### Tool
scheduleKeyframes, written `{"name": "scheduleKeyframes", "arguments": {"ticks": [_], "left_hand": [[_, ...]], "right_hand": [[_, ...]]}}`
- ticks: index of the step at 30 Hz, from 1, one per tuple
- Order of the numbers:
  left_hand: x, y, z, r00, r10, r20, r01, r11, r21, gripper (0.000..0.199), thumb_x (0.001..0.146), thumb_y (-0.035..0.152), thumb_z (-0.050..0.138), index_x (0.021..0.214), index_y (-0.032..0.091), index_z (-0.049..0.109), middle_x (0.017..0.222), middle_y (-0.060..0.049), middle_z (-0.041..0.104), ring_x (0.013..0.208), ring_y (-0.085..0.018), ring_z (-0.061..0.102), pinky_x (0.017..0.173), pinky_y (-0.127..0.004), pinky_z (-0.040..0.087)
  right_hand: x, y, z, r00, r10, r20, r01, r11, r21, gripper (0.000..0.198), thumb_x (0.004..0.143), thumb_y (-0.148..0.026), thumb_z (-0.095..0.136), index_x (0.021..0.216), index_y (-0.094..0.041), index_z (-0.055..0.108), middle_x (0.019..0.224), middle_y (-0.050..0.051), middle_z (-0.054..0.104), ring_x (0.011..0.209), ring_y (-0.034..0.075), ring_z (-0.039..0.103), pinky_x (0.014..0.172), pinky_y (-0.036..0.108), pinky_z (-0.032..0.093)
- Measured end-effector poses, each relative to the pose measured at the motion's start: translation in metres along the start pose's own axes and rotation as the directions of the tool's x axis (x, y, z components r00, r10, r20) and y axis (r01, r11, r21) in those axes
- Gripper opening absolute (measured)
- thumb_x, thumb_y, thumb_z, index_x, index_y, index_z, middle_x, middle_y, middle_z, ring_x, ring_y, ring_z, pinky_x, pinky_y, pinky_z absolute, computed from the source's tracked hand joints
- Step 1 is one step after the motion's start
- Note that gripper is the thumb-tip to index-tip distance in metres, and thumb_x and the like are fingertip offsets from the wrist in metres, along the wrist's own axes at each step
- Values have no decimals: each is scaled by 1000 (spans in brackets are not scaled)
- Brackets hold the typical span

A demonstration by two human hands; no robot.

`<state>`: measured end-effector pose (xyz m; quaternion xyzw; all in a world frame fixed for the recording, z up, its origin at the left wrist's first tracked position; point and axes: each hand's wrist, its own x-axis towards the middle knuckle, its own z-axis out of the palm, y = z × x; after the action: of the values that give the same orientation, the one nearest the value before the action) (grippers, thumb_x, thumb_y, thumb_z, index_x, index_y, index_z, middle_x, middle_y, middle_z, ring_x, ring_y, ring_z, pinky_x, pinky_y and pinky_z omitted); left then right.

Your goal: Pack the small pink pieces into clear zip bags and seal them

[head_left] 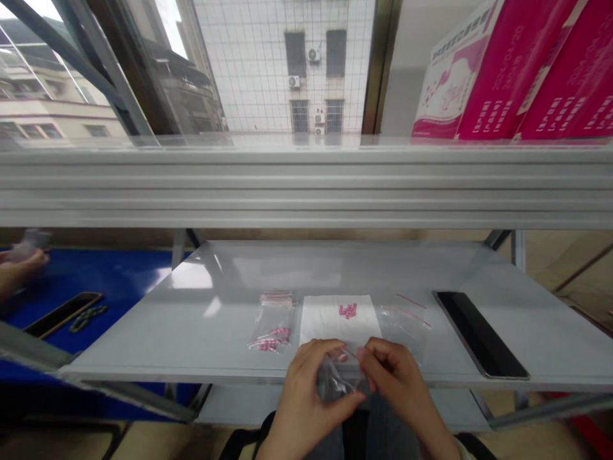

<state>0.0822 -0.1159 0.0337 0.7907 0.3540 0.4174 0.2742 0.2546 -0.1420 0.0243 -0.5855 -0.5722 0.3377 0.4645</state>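
Observation:
My left hand (309,386) and my right hand (395,377) both pinch one small clear zip bag (339,378) at the front edge of the grey table (201,313). Just beyond the hands lies a white sheet (318,319) with a small heap of pink beads (347,310) on it. To the left of the sheet sits a pile of filled clear bags (272,322) holding pink pieces. To the right lie empty zip bags (407,316) with pink seal strips.
A black phone (479,332) lies on the right of the table. Another person's hand (19,268) rests on the blue table (115,275) at left, near a second phone (62,313). Pink boxes (507,70) stand on the shelf above.

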Motion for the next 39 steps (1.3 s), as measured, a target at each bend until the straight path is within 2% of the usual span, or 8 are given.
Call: {"name": "scheduleKeyframes", "arguments": {"ticks": [5, 8, 11, 17, 27, 32, 35, 39], "left_hand": [[-5, -10, 14, 978, -85, -188, 87, 996, 3, 34, 68, 19, 76, 101, 21, 66, 91, -4, 74, 84, -24, 70, 75, -38, 57], [-6, -16, 22, 965, -53, -256, 77, 994, 81, 31, 68, 24, 79, 97, 21, 67, 85, -3, 72, 79, -24, 69, 71, -39, 56], [-8, -19, 25, 965, -49, -258, 89, 985, 147, 35, 65, 27, 83, 95, 21, 68, 82, -3, 72, 76, -25, 67, 68, -39, 55], [-7, -20, 28, 969, -40, -245, 93, 974, 206, 38, 63, 26, 84, 97, 20, 68, 83, -4, 72, 75, -25, 67, 67, -39, 55], [-6, -20, 30, 967, -55, -249, 119, 960, 252, 36, 64, 32, 84, 94, 21, 69, 82, -5, 73, 74, -25, 68, 65, -36, 55], [-6, -21, 31, 965, -112, -236, 174, 950, 261, 36, 64, 31, 84, 94, 21, 68, 82, -4, 72, 76, -26, 68, 67, -38, 54], [-6, -21, 32, 961, -125, -248, 190, 946, 262, 35, 65, 33, 84, 94, 21, 68, 81, -4, 72, 75, -26, 68, 67, -38, 54], [-6, -19, 32, 959, -121, -257, 189, 947, 259, 36, 63, 32, 85, 93, 21, 69, 81, -4, 73, 74, -26, 68, 66, -38, 54]], "right_hand": [[42, 13, 1, 966, -227, -127, 150, 886, -439, 15, 90, -19, 52, 84, -18, 65, 68, 3, 64, 64, 19, 60, 62, 28, 45], [64, 16, 6, 954, -292, -70, 218, 835, -506, 21, 84, -9, 52, 92, -17, 70, 93, 11, 67, 94, 28, 60, 86, 39, 47], [75, 19, 11, 945, -326, -5, 270, 791, -548, 29, 82, -4, 52, 97, -16, 73, 99, 14, 64, 100, 30, 56, 92, 43, 46], [81, 29, 13, 929, -362, 80, 345, 765, -544, 34, 81, 2, 51, 93, -17, 76, 99, 12, 63, 98, 27, 56, 91, 41, 49], [78, 22, 9, 923, -381, 52, 364, 821, -441, 16, 83, -5, 65, 82, -18, 74, 92, 8, 64, 93, 24, 59, 85, 38, 50], [60, 3, -4, 915, -381, 130, 402, 883, -242, 6, 86, -16, 69, 81, -19, 72, 93, 6, 64, 91, 20, 62, 83, 32, 49], [53, -4, -10, 900, -379, 217, 411, 903, -127, 15, 91, -24, 66, 77, -18, 70, 88, 5, 64, 87, 19, 62, 78, 30, 48], [60, 2, -8, 926, -352, 137, 377, 879, -291, 21, 97, -23, 55, 83, -18, 69, 86, 6, 67, 84, 19, 63, 77, 29, 50]]}}
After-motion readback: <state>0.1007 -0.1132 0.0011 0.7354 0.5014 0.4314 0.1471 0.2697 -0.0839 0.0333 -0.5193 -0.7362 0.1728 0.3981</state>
